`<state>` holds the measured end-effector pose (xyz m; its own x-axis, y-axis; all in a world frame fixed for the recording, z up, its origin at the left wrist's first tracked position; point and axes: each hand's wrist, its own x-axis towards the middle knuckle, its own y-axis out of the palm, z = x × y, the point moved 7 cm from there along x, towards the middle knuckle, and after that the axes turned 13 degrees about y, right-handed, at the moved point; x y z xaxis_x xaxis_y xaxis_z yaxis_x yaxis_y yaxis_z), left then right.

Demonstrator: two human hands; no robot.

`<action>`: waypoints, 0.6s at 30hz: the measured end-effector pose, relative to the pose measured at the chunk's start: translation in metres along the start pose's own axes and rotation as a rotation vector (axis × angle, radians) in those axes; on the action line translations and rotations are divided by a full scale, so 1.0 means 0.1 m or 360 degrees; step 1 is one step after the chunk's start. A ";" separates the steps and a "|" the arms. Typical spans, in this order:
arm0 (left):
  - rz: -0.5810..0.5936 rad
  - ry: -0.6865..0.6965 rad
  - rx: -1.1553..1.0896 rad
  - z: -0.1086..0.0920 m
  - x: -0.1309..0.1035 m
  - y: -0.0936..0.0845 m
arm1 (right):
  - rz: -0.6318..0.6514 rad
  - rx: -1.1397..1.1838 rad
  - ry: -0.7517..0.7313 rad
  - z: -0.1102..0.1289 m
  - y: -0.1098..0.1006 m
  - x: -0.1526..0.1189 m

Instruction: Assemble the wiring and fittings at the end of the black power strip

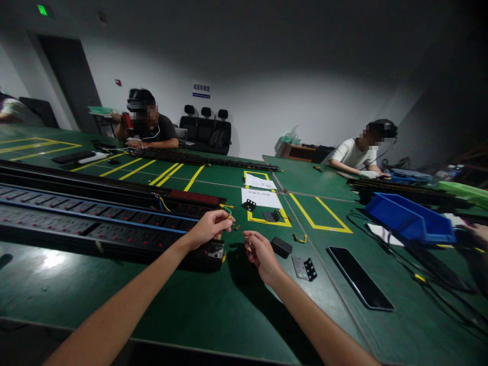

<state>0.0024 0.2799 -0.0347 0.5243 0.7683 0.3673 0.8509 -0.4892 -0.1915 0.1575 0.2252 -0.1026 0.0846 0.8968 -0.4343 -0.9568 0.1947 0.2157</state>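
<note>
My left hand (211, 226) is closed in a pinch on a yellow-green wire (228, 210) at the end of a long black power strip. This power strip (114, 235) carries rows of sockets with small red marks. Just to the right, my right hand (262, 254) has its fingertips pressed together; whatever may be between them is too small to make out. Beside that hand lie a black block-shaped cover (281, 247) and a black perforated bracket (304, 268). A short yellow wire (301, 238) rests behind them.
A phone (360, 277) lies to the right, near a blue bin (409, 218) and loose black cables. Paper sheets (261, 198) and more brackets sit ahead inside yellow tape. Two people (162, 124) work across the green table (171, 300); another hand (479, 234) shows at the right edge.
</note>
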 end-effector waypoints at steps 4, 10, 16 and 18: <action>0.0001 -0.0002 0.0023 -0.01 0.00 0.00 | 0.0003 -0.0008 -0.0001 0.01 0.00 -0.01; 0.0007 0.0002 0.0017 -0.03 0.00 0.01 | -0.0004 -0.0009 0.0004 0.00 0.00 -0.02; 0.0005 0.0001 0.0017 -0.04 -0.01 0.00 | 0.0011 -0.0007 0.0010 0.01 0.01 -0.03; 0.0007 0.0003 0.0013 -0.04 -0.01 0.00 | 0.0011 0.0000 0.0013 0.01 0.01 -0.03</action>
<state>0.0021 0.2773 -0.0315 0.5281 0.7653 0.3680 0.8488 -0.4892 -0.2006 0.1565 0.2232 -0.1003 0.0758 0.8947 -0.4402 -0.9575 0.1886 0.2184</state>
